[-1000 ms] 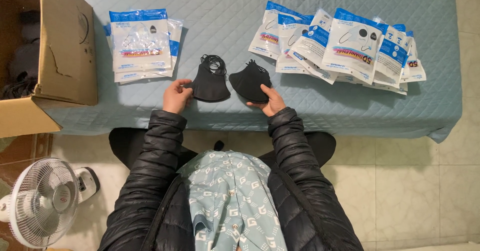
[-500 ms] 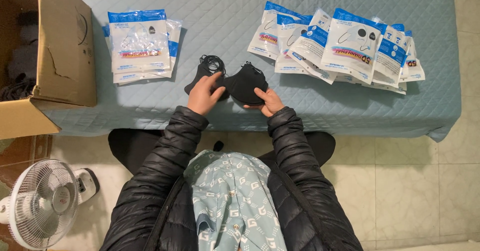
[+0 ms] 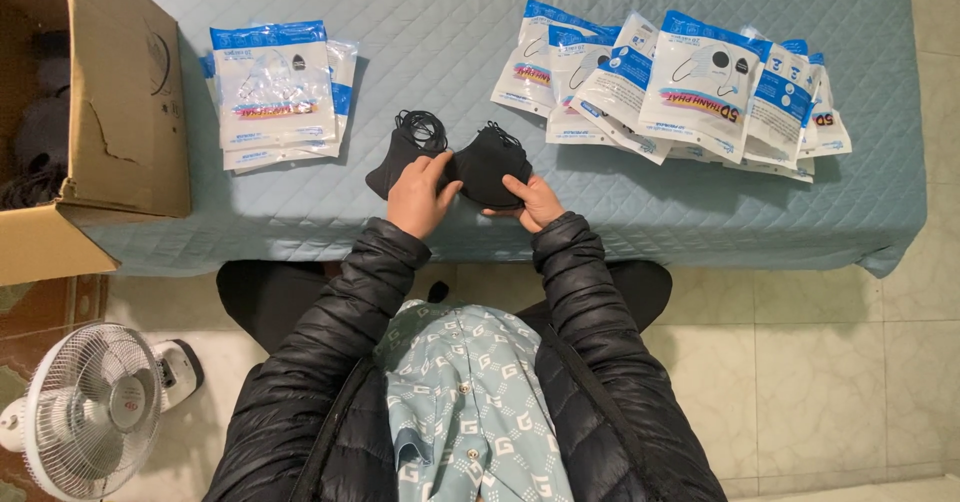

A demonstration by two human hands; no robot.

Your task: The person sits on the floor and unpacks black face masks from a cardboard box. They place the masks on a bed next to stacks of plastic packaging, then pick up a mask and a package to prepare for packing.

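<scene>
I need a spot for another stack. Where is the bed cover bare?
Bare quilt lies between the left packet stack and the right packet pile, behind the black masks. The front right strip is also free. Crowded around both hands.

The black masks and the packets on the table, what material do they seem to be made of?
The black masks look like soft matte fabric: no shine, and they bend under the left hand and right hand. The packets seem to be glossy plastic film, partly clear, since the contents show through.
</scene>
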